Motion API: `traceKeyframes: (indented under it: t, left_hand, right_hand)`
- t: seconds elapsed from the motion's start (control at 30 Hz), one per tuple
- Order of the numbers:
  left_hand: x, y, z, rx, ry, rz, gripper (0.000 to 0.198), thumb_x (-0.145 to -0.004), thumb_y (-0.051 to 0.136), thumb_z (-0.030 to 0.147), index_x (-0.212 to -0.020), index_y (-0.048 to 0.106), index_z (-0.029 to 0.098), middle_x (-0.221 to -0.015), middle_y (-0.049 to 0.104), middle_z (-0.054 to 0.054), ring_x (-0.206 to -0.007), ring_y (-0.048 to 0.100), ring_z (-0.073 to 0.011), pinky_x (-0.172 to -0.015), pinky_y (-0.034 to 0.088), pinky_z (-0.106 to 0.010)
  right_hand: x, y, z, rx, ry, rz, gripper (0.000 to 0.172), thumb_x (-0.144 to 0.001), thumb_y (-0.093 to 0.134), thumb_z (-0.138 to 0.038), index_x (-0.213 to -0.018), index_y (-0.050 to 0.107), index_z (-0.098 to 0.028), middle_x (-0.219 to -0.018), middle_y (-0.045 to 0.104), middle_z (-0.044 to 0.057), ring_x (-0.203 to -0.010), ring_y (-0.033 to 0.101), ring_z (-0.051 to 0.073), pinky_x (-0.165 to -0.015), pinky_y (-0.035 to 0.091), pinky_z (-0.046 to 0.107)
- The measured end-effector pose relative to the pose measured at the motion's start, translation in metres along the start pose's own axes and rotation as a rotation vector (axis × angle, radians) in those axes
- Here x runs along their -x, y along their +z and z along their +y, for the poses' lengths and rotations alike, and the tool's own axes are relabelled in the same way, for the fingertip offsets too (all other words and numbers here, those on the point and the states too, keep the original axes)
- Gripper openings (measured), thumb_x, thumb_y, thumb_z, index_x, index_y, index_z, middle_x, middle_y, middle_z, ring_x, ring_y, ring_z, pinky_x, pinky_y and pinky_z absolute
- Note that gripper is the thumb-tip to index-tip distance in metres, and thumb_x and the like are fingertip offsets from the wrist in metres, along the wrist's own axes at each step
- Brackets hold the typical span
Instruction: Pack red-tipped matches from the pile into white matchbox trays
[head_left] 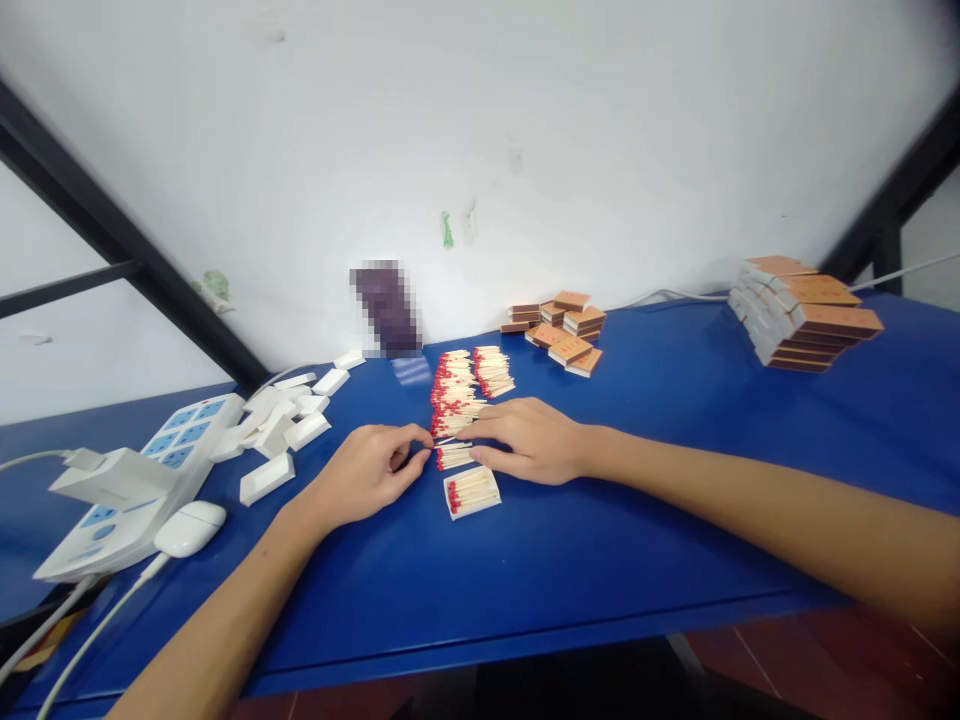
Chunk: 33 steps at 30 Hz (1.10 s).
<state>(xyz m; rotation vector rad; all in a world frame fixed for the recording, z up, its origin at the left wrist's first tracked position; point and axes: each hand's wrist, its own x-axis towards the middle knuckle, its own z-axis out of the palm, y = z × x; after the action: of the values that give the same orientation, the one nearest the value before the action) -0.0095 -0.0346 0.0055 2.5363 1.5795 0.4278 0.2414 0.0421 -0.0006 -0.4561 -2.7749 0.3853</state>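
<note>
A long pile of red-headed matches (454,385) lies on the blue table in the middle of the head view. At its near end, my left hand (371,468) curls from the left, thumb and forefinger pinched at the red heads of a few matches (454,458). Opposite, my right hand (529,440) holds the bare ends of these matches between thumb and fingers; its fingertips partly cover the pile. Just below both hands sits a white matchbox tray (496,498) with a layer of matches inside, heads to the left.
Several white trays (306,432) lie scattered at left, beside a power strip (206,415) with a white charger (112,478) and an earphone case (191,528). Orange matchboxes (570,350) lie at the back, and stacked ones (817,310) at right. A blurred dark object (386,308) leans on the wall.
</note>
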Motion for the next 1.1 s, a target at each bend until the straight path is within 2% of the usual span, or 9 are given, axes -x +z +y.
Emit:
traceKeyframes:
  t: [0.27, 0.57, 1.1]
  left_hand:
    - [0.0012, 0.0016, -0.0015, -0.003, 0.034, 0.057, 0.021, -0.09, 0.053, 0.025, -0.101, 0.07, 0.019, -0.055, 0.051, 0.004, -0.052, 0.048, -0.0104, -0.056, 0.037, -0.022]
    - [0.0, -0.0005, 0.0018, -0.037, 0.014, 0.062, 0.022, -0.09, 0.052, 0.026, -0.105, 0.068, 0.02, -0.055, 0.052, 0.005, -0.053, 0.048, -0.012, -0.057, 0.036, -0.024]
    - [-0.0029, 0.0048, -0.0024, -0.027, -0.005, 0.004, 0.024, -0.097, 0.048, 0.034, -0.106, 0.068, 0.023, -0.059, 0.054, 0.004, -0.057, 0.051, -0.0135, -0.063, 0.036, -0.025]
  right_hand:
    - [-0.0004, 0.0014, 0.0009, 0.003, -0.001, 0.005, 0.038, -0.1, 0.042, -0.038, -0.122, 0.066, -0.017, -0.109, 0.071, 0.009, -0.096, 0.065, 0.023, -0.078, 0.045, 0.034]
    - [-0.0003, 0.001, 0.0014, -0.011, -0.03, 0.006, 0.036, -0.101, 0.04, -0.036, -0.117, 0.067, -0.018, -0.104, 0.071, 0.008, -0.091, 0.064, 0.02, -0.075, 0.042, 0.031]
    - [-0.0001, 0.0013, 0.0018, -0.019, -0.03, 0.011, 0.035, -0.101, 0.041, -0.035, -0.116, 0.067, -0.018, -0.101, 0.071, 0.007, -0.088, 0.064, 0.02, -0.072, 0.04, 0.029]
